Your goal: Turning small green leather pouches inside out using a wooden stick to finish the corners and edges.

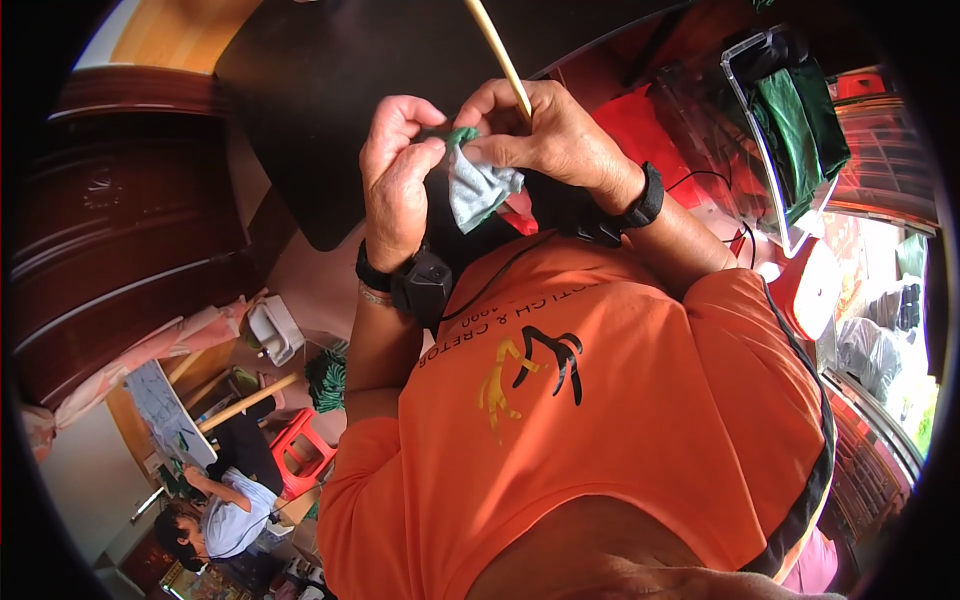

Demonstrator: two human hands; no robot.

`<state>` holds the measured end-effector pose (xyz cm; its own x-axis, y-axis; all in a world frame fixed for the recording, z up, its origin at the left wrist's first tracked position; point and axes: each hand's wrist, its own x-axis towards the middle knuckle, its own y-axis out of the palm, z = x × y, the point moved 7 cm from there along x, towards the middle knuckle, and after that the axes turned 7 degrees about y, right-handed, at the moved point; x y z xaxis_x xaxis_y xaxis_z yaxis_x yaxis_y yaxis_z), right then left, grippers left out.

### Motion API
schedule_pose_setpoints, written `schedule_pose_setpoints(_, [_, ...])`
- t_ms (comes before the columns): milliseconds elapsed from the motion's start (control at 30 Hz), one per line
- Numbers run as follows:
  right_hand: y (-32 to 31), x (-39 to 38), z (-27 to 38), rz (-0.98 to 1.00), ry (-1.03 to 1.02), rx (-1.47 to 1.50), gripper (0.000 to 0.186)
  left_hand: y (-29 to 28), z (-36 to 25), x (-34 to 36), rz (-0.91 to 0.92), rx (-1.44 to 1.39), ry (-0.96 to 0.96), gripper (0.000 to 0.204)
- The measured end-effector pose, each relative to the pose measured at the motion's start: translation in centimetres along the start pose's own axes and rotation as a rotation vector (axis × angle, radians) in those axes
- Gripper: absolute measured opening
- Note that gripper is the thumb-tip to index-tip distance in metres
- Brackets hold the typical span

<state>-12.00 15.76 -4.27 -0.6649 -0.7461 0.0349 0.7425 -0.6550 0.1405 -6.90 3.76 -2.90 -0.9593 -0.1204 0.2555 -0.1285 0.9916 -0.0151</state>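
Note:
My left hand pinches the green edge of a small piece of cloth between thumb and fingers. The cloth is green with a pale grey-blue side and hangs down in front of my chest. On its other side, my right hand grips the same edge between thumb and forefinger. A thin pale wooden stick is also held in my right hand, slanting up to the left; its lower end is hidden behind the fingers. A bit of red material shows just below the cloth.
Beyond my hands lies a dark tabletop. Folded green fabric hangs in a white-edged frame at the right. At the lower left, a person works at another table, near a red stool and a dark green bundle.

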Motion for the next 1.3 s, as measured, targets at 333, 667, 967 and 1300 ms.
schedule_pose_setpoints(333, [-0.1, -0.8, 2.7, -0.419, -0.332, -0.54, 0.014, 1.7, -1.2, -0.4, -0.1, 0.393, 0.177, 0.014])
schedule_pose_setpoints(667, [-1.2, 1.0, -0.6, -0.093, -0.011, 0.034, 0.014, 0.1, 1.9, -0.5, -0.216, -0.212, -0.095, 0.017])
schedule_pose_setpoints(967, [0.1, 0.4, 0.0, -0.064, -0.057, -0.032, 0.021, 1.0, 1.9, -0.6, -0.268, -0.24, 0.0, 0.013])
schedule_pose_setpoints(1300, [-0.9, -0.8, 2.4, -0.42, -0.289, -0.482, 0.014, 0.9, 1.2, -1.0, -0.293, 0.015, 0.053, 0.003])
